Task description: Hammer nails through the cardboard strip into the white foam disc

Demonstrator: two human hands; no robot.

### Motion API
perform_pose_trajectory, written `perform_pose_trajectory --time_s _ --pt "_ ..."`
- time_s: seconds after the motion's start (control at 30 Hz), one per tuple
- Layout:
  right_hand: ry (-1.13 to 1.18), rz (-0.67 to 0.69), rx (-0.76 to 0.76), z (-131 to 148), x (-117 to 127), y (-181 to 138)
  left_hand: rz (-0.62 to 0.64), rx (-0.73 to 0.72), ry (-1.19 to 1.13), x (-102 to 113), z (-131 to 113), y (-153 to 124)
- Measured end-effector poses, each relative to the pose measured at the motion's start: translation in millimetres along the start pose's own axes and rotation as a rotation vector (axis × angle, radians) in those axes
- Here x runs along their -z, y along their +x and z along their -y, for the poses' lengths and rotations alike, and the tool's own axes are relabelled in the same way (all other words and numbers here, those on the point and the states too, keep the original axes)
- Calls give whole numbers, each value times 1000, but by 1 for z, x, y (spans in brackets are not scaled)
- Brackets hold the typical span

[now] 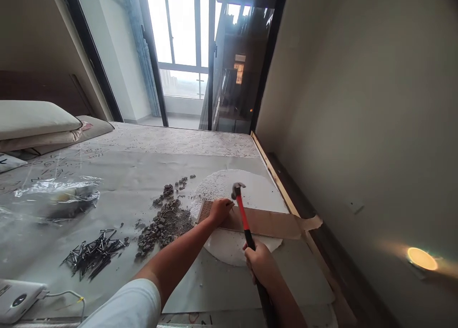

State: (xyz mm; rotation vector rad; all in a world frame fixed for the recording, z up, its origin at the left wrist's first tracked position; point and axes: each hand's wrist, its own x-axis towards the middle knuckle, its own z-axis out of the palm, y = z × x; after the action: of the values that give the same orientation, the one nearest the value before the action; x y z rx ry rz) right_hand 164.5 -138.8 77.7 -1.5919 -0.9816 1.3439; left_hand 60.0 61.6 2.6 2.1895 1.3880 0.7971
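Observation:
My right hand (263, 263) is wrapped round the black lower handle of a claw hammer (244, 214) with a red upper shaft. The hammer's metal head is raised near my left fingertips. My left hand (220, 211) rests on a long brown wooden board (266, 221), its fingers pinched on a small dark nail that is mostly hidden. Several small holes or dots mark the board's left end, and brown paper or film sticks out at its right end. Under the board lies a round white foam sheet (214, 185), its left side rough.
Grey rubble (161, 228) is heaped left of the board. A pile of dark nails (95, 252), a clear plastic bag (57, 199) and a white power bank (19, 299) with a cable lie further left. A wooden edge strip (275, 175) runs beside the right wall.

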Motion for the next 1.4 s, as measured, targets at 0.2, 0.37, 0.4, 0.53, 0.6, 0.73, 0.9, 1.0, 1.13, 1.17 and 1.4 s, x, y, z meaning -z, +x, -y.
perform_pose_trajectory --time_s 0.2,0.37,0.4,0.53,0.6,0.73,0.9,1.0,1.13,1.17,1.4 --pt "-25 -61 66 -3 -2 -1 18 -24 -3 0 2 0" --pt "-75 -30 24 -5 -2 -1 26 5 69 1 1 0" --pt "-59 -40 42 -5 -2 -1 33 -5 75 2 0 0" --pt "-46 -75 67 -5 -4 0 48 -10 113 5 -4 -1" --pt "-82 -47 19 -7 -6 2 61 -8 146 5 -5 -1" --pt "-72 -47 33 -10 -8 3 93 -43 181 2 -2 -2" --pt "-41 -54 53 -12 -7 5 77 -5 113 1 2 1" --pt "-55 -37 7 -13 -5 6 8 58 58 1 2 3" --pt "0 -76 84 -15 -4 8 -37 109 -21 1 4 2" --pt "8 -83 84 -16 -4 9 -33 95 -58 2 5 2" --pt "-35 -63 15 -26 -6 17 -11 90 -457 15 13 9"
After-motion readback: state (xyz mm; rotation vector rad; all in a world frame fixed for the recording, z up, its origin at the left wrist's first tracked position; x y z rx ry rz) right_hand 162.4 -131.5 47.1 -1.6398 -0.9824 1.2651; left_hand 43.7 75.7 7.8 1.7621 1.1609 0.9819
